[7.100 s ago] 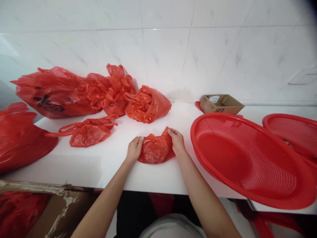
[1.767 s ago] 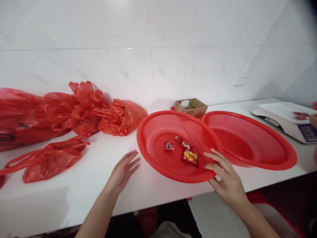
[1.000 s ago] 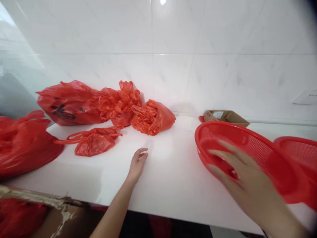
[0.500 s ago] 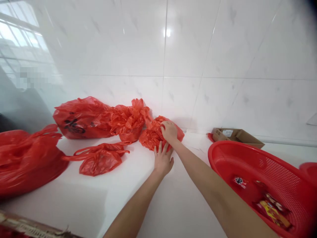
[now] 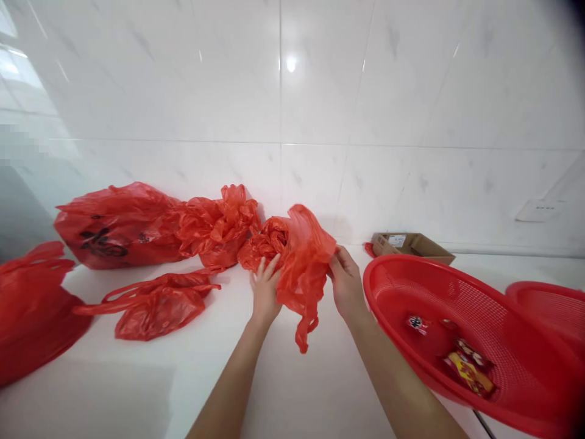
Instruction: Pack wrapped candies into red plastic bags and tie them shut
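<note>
A crumpled red plastic bag (image 5: 306, 262) hangs from my right hand (image 5: 348, 283), whose thumb and fingers pinch its right edge. Its twisted handle dangles over the white table (image 5: 292, 402). Just left of it, my left hand (image 5: 266, 292) has its fingers spread against a heap of bunched red bags (image 5: 262, 244); part of that hand lies behind the hanging bag. Further left, a small red bag with loop handles (image 5: 159, 305) lies flat on the table.
Filled red bags (image 5: 119, 231) line the tiled wall, and a large one (image 5: 31, 317) sits far left. On the right, a red plastic basket (image 5: 516, 353) holds several small wrapped snacks (image 5: 470, 369). Behind it are a cardboard box (image 5: 414, 246) and another red basket (image 5: 548, 299).
My right hand has drawn one red bag off the heap, lifting it rightward. My left hand stays at the heap with fingers spread. The view has turned slightly to the right.
</note>
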`<state>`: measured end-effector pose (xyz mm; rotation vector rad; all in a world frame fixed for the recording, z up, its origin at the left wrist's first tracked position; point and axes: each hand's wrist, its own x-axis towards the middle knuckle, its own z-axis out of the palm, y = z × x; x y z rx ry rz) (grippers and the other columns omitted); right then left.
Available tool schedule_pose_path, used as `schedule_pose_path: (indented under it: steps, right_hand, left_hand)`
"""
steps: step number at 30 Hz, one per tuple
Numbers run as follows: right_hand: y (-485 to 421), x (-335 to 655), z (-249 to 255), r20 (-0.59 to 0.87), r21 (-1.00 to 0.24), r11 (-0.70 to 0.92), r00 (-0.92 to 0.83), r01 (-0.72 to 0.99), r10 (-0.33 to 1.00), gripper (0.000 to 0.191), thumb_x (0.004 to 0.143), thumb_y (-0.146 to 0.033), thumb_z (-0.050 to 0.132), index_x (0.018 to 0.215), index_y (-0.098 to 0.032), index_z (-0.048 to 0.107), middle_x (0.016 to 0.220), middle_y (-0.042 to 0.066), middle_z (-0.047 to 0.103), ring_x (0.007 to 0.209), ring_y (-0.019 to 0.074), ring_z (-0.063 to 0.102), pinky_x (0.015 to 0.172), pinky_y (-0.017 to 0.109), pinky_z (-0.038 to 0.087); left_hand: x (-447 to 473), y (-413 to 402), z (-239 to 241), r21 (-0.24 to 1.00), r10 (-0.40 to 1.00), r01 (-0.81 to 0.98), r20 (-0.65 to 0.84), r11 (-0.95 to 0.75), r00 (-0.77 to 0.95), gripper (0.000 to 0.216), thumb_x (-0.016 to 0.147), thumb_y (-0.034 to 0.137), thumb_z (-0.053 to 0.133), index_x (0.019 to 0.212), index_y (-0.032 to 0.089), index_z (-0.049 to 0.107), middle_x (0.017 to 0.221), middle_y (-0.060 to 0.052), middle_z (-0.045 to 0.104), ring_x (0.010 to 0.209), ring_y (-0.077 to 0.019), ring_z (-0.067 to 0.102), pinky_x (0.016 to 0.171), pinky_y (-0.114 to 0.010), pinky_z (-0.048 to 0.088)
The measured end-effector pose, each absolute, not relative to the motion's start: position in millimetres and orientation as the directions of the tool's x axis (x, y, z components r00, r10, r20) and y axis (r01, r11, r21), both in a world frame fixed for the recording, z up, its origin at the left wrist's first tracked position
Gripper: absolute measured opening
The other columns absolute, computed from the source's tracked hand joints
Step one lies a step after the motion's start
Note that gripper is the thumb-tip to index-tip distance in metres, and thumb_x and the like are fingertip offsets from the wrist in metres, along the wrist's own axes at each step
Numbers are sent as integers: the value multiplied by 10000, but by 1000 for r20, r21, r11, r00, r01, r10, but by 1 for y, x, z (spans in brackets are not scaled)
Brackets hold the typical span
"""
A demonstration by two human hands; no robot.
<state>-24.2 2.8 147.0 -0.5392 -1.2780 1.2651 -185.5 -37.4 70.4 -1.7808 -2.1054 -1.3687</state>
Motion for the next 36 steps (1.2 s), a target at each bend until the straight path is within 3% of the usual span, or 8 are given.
schedule_pose_path:
  steps: [4,8,17,20,23,27,33,36]
  right_hand:
    - [-13,-14,103,249,-919,171,-185,-356,951,145,808,-322,622,866,-202,565,807,-22,583,699,117,498,613,230,413]
    - [-31,-19,73,209,-953,132,-275,-274,939,149,783,-305,610,865,-194,556,791,-21,602,704,125,536,649,249,454]
    - [-21,9,40,128,-981,120,-45,-155,991,150,701,-257,493,841,-210,474,869,34,606,787,171,594,706,312,492]
    - [-53,19,58,335,-939,333,-5,-91,942,192,742,-187,471,922,-231,522,1040,55,612,1009,184,580,896,342,456]
    - [-84,20,72,565,-783,619,-341,66,751,204,794,-130,426,903,-232,564,927,41,630,889,172,593,820,304,465]
    - [-90,22,66,203,-629,662,-737,407,645,249,772,-74,411,860,-192,612,854,34,651,780,157,593,720,264,444]
    - [-73,41,54,-67,-497,595,-711,632,700,435,815,-114,446,1218,-185,594,968,80,697,810,195,642,669,270,445]
    - [-70,49,53,-109,-470,551,-665,690,739,294,814,-136,478,1042,-165,661,758,67,682,639,191,623,620,285,439]
  left_hand:
    - [-154,-109,52,965,811,208,250,-161,-529,425,968,449,399,1321,262,543,1418,-87,528,1319,-280,470,1065,-455,402]
    - [-120,-144,39,984,916,-118,77,-133,-393,570,824,467,643,1325,223,521,1332,-112,599,1176,-277,589,966,-395,486]
    - [-141,-164,35,995,824,-96,-82,34,-560,419,788,511,649,1039,191,547,840,-32,701,765,-202,669,668,-290,511]
    - [-138,-165,31,998,819,-8,-51,57,-572,400,800,536,620,1005,208,518,774,-3,675,711,-188,648,633,-280,495]
    - [-130,-162,31,997,834,55,-22,63,-551,356,806,546,603,891,204,555,719,21,635,652,-155,594,614,-253,461]
    - [-127,-160,36,990,876,82,-58,111,-479,446,826,600,526,671,183,562,627,8,598,595,-153,551,578,-260,445]
    - [-175,-161,44,945,843,227,-83,236,-531,438,748,600,594,716,167,654,623,-23,625,626,-209,608,611,-312,486]
    - [-203,-162,54,886,718,342,14,313,-696,394,717,537,645,900,187,661,715,-17,605,722,-226,598,725,-354,485]
